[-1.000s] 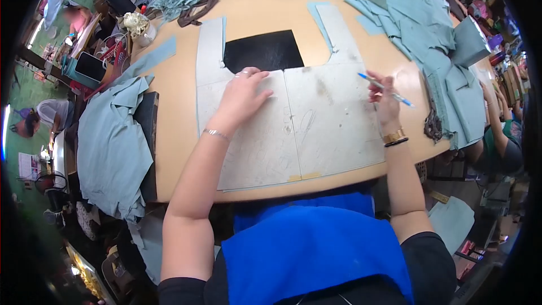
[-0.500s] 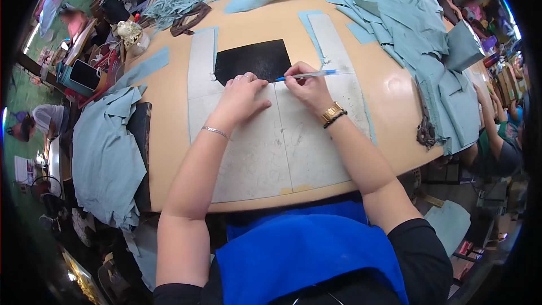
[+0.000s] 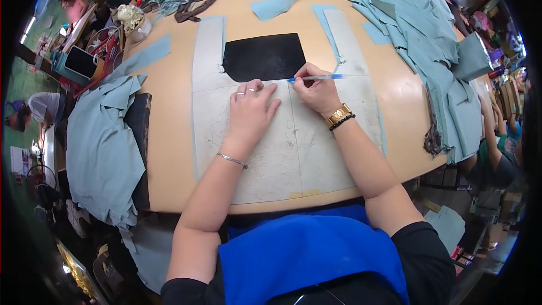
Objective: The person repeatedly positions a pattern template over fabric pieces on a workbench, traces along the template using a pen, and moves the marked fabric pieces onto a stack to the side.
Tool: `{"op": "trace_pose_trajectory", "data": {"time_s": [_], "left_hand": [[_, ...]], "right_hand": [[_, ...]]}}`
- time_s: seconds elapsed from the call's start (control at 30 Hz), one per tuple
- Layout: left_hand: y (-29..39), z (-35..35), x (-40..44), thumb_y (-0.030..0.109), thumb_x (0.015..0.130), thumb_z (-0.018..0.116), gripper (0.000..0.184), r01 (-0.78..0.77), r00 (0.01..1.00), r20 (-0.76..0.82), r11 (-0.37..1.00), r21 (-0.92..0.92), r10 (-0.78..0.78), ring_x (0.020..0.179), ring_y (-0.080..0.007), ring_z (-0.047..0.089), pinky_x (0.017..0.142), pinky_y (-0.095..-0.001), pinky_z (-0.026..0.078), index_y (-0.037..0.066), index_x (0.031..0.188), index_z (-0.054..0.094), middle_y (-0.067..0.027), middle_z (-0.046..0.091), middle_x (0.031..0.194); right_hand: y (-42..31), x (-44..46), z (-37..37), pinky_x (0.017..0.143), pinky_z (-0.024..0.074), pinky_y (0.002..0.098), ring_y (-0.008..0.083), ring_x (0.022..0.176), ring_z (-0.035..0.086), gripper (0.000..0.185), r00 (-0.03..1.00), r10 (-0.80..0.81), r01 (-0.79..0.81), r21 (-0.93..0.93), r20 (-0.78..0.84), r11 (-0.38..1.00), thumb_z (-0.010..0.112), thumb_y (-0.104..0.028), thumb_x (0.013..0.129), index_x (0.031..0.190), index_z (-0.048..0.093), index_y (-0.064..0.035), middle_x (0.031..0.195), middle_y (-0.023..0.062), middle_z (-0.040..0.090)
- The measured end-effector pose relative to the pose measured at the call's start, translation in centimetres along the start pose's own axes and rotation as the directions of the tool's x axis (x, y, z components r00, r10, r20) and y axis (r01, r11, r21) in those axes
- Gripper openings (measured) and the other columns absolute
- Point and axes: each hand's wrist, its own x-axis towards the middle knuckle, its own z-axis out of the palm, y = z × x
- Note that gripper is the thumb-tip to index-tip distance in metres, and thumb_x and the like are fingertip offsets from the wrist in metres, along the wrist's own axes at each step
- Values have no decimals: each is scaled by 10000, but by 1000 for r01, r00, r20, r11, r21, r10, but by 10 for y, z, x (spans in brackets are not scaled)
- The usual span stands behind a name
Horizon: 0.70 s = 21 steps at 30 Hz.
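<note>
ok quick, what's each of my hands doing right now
Left hand: open, resting on the pale template.
Right hand: closed, holding a pen.

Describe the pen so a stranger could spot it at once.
On the tan table lies a large, pale, U-shaped panel. At the near edge of its cutout, beside the black piece, the right hand holds the pen. It is a slim, pale stick with blue ends, unlike the broad, flat panel and piece beside it.

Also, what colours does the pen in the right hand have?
The pen is blue at both ends, whitish between; head view.
</note>
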Motion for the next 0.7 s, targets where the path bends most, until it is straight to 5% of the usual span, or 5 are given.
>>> {"op": "trace_pose_trajectory", "data": {"time_s": [0.4,0.57,0.7], "left_hand": [[-9,-20,-7,379,801,722,483,121,990,76,993,-5,-120,1187,-298,482,983,-446,372,131,1203,620,-105,544,1227],[-12,-21,-6,410,789,733,495,105,991,77,994,21,-106,1214,-295,461,994,-455,364,132,1183,622,-119,525,1263],[-14,-21,-5,424,772,738,506,124,987,104,992,-19,-122,1222,-284,438,1000,-468,326,142,1178,628,-102,513,1271]], "right_hand": [[0,-2,1,589,489,235,64,652,580,56,997,71,-72,31,11,997,633,-78,832,842,617,-25,735,25,627],[-3,11,-31,619,499,227,61,682,598,112,976,142,-103,225,-163,969,650,-103,852,933,655,-26,775,15,658],[37,18,-82,595,471,214,44,649,560,88,912,185,-151,120,-367,981,645,-101,840,879,639,-23,722,-6,626]]}}
